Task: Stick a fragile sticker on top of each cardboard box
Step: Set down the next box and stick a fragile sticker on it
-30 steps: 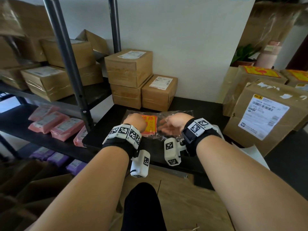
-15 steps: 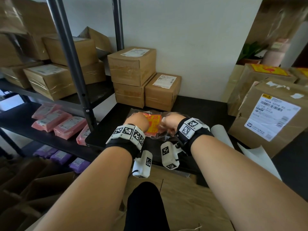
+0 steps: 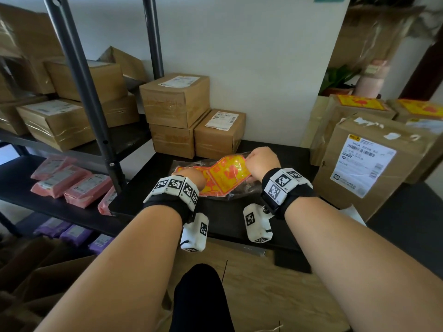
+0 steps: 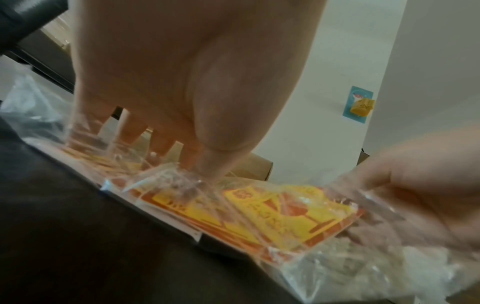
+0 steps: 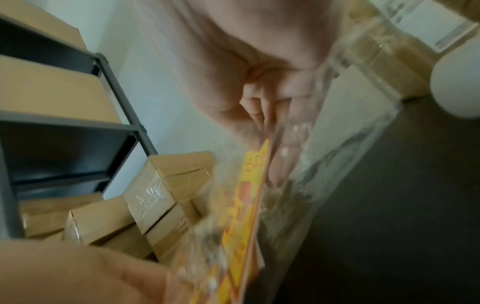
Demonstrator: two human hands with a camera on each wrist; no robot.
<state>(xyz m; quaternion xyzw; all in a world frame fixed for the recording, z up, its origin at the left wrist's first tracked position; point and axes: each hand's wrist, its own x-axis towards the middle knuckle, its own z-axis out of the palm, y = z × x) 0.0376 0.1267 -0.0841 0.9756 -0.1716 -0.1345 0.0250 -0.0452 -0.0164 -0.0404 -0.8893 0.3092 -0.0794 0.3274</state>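
A clear plastic bag [image 3: 242, 191] of yellow-and-orange fragile stickers lies on the black table [image 3: 223, 219]. My left hand [image 3: 191, 178] presses straight fingers [image 4: 130, 133] down on the bag's left end. My right hand [image 3: 261, 161] pinches the edge of one fragile sticker [image 3: 227, 173] and holds it lifted and curved above the bag; the right wrist view shows its fingers [image 5: 279, 164] clamped on the sticker [image 5: 249, 191]. Behind stand two stacked cardboard boxes [image 3: 175, 99] and a smaller box [image 3: 219, 134], each with a white label on top.
A big labelled box [image 3: 374, 164] stands at the right. Behind it, two boxes carry yellow stickers [image 3: 359, 103]. A metal shelf post [image 3: 96, 121] rises at the left. Its shelves hold more boxes [image 3: 55, 121] and pink parcels [image 3: 67, 183].
My right hand has gone from lying open beside the bag to pinching a sticker and drawing it up and to the right. The left hand stays pressed on the bag.
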